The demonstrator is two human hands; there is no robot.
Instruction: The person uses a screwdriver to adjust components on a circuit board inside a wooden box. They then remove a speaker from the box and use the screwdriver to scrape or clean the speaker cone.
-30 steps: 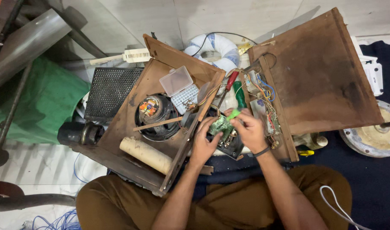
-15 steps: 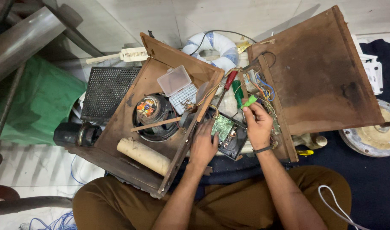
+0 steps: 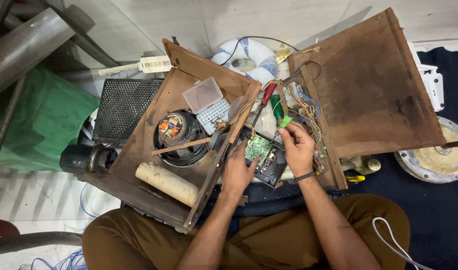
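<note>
Lifted since a second ago: right hand (image 3: 297,149), up off the green circuit board (image 3: 258,148) and now pinching a small light-green piece (image 3: 286,121) between fingertips, just above the board and beside the tangle of coloured wires (image 3: 305,102). Left behind and now in plain sight, that circuit board, lying flat on a dark housing (image 3: 272,167) in the gap between the two wooden cabinet parts. Resting against the board's near-left edge, left hand (image 3: 237,171), fingers spread loosely, gripping nothing (thumb side toward the board). Just beyond the pinched piece, a green-handled screwdriver (image 3: 275,106) and a red-handled one (image 3: 268,92), lying side by side. To the left, an open wooden speaker box (image 3: 139,150) holding a round speaker (image 3: 178,136) with a thin wooden stick (image 3: 181,146) across it, a clear plastic case (image 3: 203,95) near the top corner and a pale cardboard tube (image 3: 166,183) near the bottom. To the right, a brown wooden panel (image 3: 374,85), tilted. Behind the box, a black perforated grille (image 3: 123,106) and green cloth (image 3: 39,120); farther back, a white ring with blue bands (image 3: 249,54) on the tiled floor. Near the bottom, brown trousers (image 3: 269,240), legs crossed.
</note>
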